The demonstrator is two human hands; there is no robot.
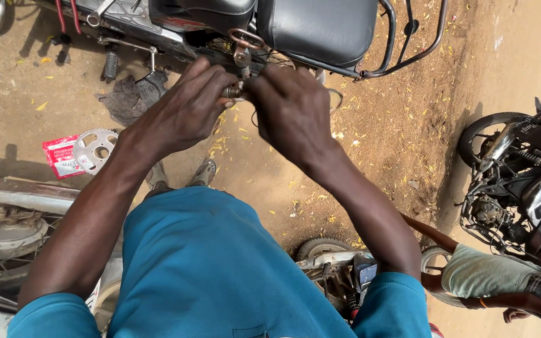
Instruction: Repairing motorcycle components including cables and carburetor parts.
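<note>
Between the two hands, just below the black padded seat of a parked motorcycle, sits a small silver metal cylindrical part. The left hand is curled over it from the left, fingertips pinching its near end. The right hand closes in from the other side, fingers bunched tight against the same part, so both hands meet over it and hide most of its shape. Directly above the part, a rust-coloured metal loop bracket hangs under the seat edge, and a black tubular rear grab rail curves off behind the seat.

Lower down, the person's blue short-sleeved shirt fills the view, with two grey sandalled feet showing on the sandy ground strewn with small yellow leaves. Well to the left lie a silver toothed chain sprocket resting partly on a red and white flat packet, and beyond them a dark grey crumpled rag. Another motorcycle's spoked wheel hub stands at the left edge. At the right stands a second black motorcycle, and another person's arm in a grey-green sleeve reaches in near it.
</note>
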